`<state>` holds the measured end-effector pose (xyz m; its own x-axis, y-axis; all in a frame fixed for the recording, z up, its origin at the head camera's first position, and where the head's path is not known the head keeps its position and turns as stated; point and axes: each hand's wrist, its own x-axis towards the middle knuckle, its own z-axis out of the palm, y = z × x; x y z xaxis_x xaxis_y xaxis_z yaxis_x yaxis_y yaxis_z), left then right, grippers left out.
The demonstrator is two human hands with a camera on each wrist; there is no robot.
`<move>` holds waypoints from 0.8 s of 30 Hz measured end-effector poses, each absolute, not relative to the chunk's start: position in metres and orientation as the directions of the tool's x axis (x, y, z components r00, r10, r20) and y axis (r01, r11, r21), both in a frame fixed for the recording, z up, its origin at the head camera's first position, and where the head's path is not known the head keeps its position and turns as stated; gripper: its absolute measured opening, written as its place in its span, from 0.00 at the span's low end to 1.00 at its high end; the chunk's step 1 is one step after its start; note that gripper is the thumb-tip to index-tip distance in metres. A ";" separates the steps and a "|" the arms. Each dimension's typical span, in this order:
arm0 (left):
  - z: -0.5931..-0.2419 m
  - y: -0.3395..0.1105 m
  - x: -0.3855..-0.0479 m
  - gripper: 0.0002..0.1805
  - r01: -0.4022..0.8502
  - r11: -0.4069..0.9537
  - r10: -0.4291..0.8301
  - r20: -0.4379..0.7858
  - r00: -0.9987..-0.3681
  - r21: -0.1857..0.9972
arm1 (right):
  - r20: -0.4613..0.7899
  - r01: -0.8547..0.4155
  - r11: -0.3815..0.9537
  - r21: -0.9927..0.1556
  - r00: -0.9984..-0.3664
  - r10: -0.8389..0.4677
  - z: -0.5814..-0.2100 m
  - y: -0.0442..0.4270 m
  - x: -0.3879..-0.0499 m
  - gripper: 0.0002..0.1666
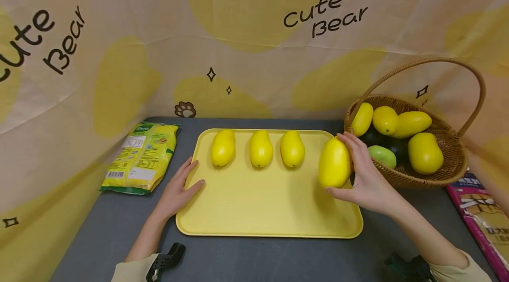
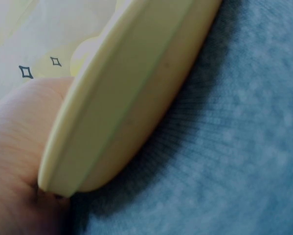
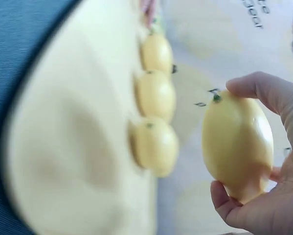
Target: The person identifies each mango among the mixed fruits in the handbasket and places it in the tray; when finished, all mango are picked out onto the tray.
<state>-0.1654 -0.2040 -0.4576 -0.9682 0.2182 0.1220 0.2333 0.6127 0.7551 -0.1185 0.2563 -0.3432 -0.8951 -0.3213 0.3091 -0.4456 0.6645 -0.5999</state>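
My right hand [image 1: 367, 180] holds a yellow mango [image 1: 335, 162] upright above the right end of a yellow tray [image 1: 254, 226]. In the right wrist view, the thumb and fingers grip the mango [image 3: 236, 142] at its two ends, with a small green stem mark showing. Three more mangoes stand in a row along the tray's back: left mango [image 1: 223, 148], middle mango [image 1: 260, 149], right mango [image 1: 292, 149]. My left hand [image 1: 176, 191] rests on the tray's left rim, thumb and a finger extended over it. In the left wrist view, the tray rim [image 2: 112, 98] hides its fingertips.
A wicker basket [image 1: 457, 158] with a tall handle stands at the right, holding several yellow fruits, a green one [image 1: 382, 156] and dark ones. A yellow-green packet [image 1: 141, 156] lies at the left. A magenta package [image 1: 481, 220] lies at the right edge.
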 end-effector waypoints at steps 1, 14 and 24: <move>-0.458 -0.204 -0.166 0.36 0.236 0.613 0.219 0.125 -0.968 0.754 | 0.282 -0.434 0.664 -0.609 -0.901 -0.330 -0.350 0.255 -0.120 0.70; -0.455 -0.203 -0.165 0.36 0.238 0.610 0.224 0.124 -0.967 0.755 | 0.087 -0.284 0.708 -0.646 -0.950 -0.301 -0.406 0.258 -0.150 0.65; -0.454 -0.203 -0.164 0.36 0.229 0.610 0.224 0.112 -0.968 0.759 | 0.035 -0.237 0.755 -0.611 -0.961 -0.274 -0.411 0.259 -0.162 0.65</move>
